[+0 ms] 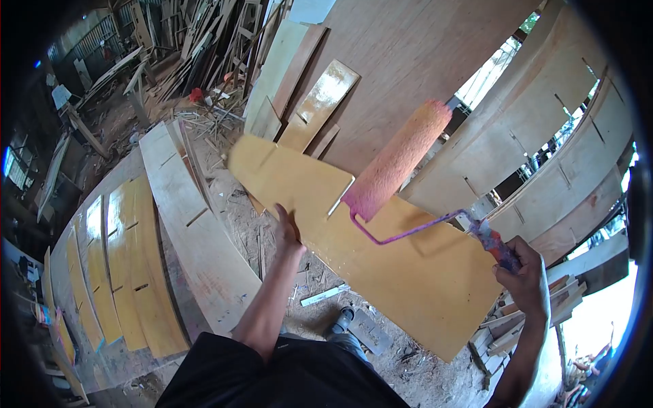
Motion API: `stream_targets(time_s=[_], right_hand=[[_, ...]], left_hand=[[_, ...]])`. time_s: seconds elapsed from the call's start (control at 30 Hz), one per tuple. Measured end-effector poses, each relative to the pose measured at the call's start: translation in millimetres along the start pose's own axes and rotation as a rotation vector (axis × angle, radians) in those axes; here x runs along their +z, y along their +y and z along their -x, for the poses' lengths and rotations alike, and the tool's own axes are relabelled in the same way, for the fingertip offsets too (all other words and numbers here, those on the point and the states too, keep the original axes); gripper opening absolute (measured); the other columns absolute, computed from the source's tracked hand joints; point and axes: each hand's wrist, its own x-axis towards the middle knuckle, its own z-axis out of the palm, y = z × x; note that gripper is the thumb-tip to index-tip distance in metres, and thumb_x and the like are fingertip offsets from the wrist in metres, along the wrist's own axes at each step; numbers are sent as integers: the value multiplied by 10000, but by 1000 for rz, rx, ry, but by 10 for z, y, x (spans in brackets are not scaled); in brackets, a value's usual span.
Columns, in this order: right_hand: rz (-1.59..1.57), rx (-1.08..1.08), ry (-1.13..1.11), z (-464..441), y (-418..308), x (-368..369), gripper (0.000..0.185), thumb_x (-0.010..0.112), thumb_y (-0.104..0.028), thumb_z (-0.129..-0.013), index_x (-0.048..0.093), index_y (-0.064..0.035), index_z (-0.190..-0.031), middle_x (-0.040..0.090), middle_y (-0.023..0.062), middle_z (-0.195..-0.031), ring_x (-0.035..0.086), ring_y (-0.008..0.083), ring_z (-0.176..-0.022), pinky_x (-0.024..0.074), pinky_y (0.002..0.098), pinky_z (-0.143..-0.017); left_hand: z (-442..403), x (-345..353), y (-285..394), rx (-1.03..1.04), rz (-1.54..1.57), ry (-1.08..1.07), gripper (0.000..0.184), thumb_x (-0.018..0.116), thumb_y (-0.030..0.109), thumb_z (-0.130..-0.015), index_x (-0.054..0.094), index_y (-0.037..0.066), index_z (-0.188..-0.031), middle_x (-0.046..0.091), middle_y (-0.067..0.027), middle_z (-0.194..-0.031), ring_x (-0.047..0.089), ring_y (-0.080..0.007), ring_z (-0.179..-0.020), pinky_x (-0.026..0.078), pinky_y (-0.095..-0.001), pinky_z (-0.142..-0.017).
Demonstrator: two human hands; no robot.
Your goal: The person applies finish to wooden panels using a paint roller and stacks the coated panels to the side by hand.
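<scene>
My right hand (520,272) is closed around the handle of a paint roller (398,160). The roller's fluffy sleeve is stained orange and pink, and its bent purple frame reaches left over a long yellow-coated board (415,272). The sleeve appears above the slotted part of the board; I cannot tell whether it touches. At the board's near edge, my left hand (289,228) holds it, with some fingers hidden. The board lies at a slant in front of me, and its far left end is blurred.
Several glossy yellow boards (126,272) lie on a table at left, beside a pale slotted board (197,224). A large plywood sheet (401,54) and curved slotted panels (503,143) stand ahead. Scrap wood (496,347) is stacked at right; offcuts litter the floor.
</scene>
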Motion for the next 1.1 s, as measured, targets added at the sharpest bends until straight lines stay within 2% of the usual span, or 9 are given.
stream_targets(time_s=[0.13,0.33,0.5,0.6,0.73,0.8,0.87,0.93,1.1], right_hand=[[4,-38,51,-367,128,-101,186,659,14,-794,525,-19,-918,420,-34,-809,366,66,-757,341,244,-661],[125,-237,53,-1211,118,-213,159,619,27,-833,493,-25,-915,410,15,-794,364,97,-747,360,260,-659],[164,-368,-1,-2038,85,-5,182,665,7,-824,507,-14,-912,460,50,-762,409,117,-718,420,303,-658],[197,-428,-34,-2463,-81,125,167,648,9,-811,511,-10,-904,475,74,-727,427,126,-698,432,317,-654],[293,-444,-116,-3068,-381,365,166,656,-24,-799,522,-5,-894,499,86,-719,460,135,-680,437,331,-635],[314,-478,-125,-3404,-470,540,168,661,-35,-795,525,-4,-889,503,87,-714,465,136,-670,436,334,-623],[312,-413,-188,-3792,-469,754,163,662,-39,-791,532,-3,-883,495,86,-694,460,142,-642,434,342,-599],[280,-480,-208,-4192,-423,966,156,669,-39,-789,543,-5,-876,478,67,-683,441,127,-633,419,333,-584],[155,-355,-292,-4970,-221,1466,136,688,-29,-826,560,-1,-863,482,-6,-714,430,62,-682,388,280,-587]], left_hand=[[120,-384,-854,-129,126,66,935,397,778,-972,400,59,-1570,524,-139,-1544,516,-332,-1407,440,-506,-1166],[259,-194,-1607,-221,191,249,947,328,781,-973,400,47,-1568,537,-128,-1542,515,-317,-1415,429,-507,-1174],[-40,-361,-2029,-109,234,303,833,311,704,-1024,470,53,-1519,565,-107,-1513,515,-271,-1413,413,-452,-1198],[-347,-682,-2153,-50,279,177,844,388,719,-995,473,56,-1509,574,-97,-1501,524,-268,-1403,408,-442,-1204],[-902,-947,-2126,-16,361,219,857,484,730,-952,490,68,-1496,585,-84,-1488,531,-264,-1396,412,-435,-1203],[-1201,-936,-2039,11,383,383,874,541,739,-917,496,85,-1496,587,-75,-1488,522,-261,-1404,409,-442,-1204],[-1476,-1007,-1927,32,391,382,866,537,737,-923,497,89,-1496,583,-73,-1494,518,-262,-1408,407,-447,-1206],[-1753,-1058,-1817,55,400,387,858,533,735,-928,499,93,-1496,579,-70,-1501,515,-263,-1411,405,-453,-1209],[-2301,-1150,-1687,-10,371,554,839,545,724,-933,508,99,-1492,563,-74,-1524,512,-275,-1415,423,-456,-1198]])
